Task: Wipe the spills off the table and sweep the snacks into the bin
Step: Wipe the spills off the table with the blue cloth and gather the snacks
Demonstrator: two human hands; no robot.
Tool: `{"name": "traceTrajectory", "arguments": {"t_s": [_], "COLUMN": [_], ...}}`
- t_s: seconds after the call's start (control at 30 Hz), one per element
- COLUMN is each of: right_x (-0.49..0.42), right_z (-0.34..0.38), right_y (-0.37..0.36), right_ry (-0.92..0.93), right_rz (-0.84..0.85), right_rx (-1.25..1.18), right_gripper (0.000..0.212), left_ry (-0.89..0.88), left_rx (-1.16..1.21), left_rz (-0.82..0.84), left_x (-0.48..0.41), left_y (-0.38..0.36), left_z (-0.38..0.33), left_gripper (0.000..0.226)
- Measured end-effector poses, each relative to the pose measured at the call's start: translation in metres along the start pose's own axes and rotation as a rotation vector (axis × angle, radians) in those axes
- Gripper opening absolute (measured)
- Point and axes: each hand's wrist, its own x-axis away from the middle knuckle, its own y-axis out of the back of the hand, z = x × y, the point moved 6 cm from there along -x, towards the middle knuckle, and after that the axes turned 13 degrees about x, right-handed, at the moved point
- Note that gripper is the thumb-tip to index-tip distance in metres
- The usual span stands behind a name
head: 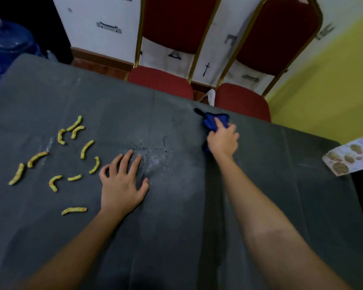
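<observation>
A grey cloth covers the table (176, 216). Near the far edge, my right hand (223, 141) grips a blue cloth (213, 119) and presses it on the tabletop. My left hand (122, 183) lies flat with fingers spread, just left of a patch of spilled droplets (155, 158) in the middle of the table. Several curved yellow snack sticks (86, 148) lie scattered over the left part, the nearest one (73, 210) close to my left wrist. A thin wet streak (47, 144) glistens among the snacks. No bin is in view.
Two red padded chairs with gold frames (159, 80) (241, 101) stand against the far table edge. A printed food leaflet (350, 155) lies at the right edge. A blue water jug (6, 47) stands beyond the far left corner. A yellow wall is at the right.
</observation>
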Motion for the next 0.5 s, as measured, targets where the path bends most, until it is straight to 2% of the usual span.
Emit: {"name": "traceTrajectory", "arguments": {"t_s": [0.13, 0.23, 0.33, 0.5], "right_x": [-0.035, -0.036, -0.024, 0.001], "right_z": [-0.029, 0.006, 0.058, 0.129], "right_y": [0.011, 0.016, 0.014, 0.005], "right_ry": [-0.256, -0.285, -0.150, 0.258], "right_rz": [0.029, 0.004, -0.009, 0.081], "right_rx": [-0.061, -0.044, 0.009, 0.060], "right_gripper": [0.050, 0.050, 0.050, 0.058], "left_ry": [0.001, 0.002, 0.002, 0.022], "left_rx": [0.023, 0.050, 0.051, 0.039], "left_rz": [-0.014, -0.028, -0.018, 0.048], "left_x": [-0.008, -0.015, -0.015, -0.017], "left_y": [-0.002, -0.001, -0.004, -0.010], "left_z": [-0.001, 0.000, 0.003, 0.007], "left_gripper": [0.064, 0.063, 0.064, 0.064]}}
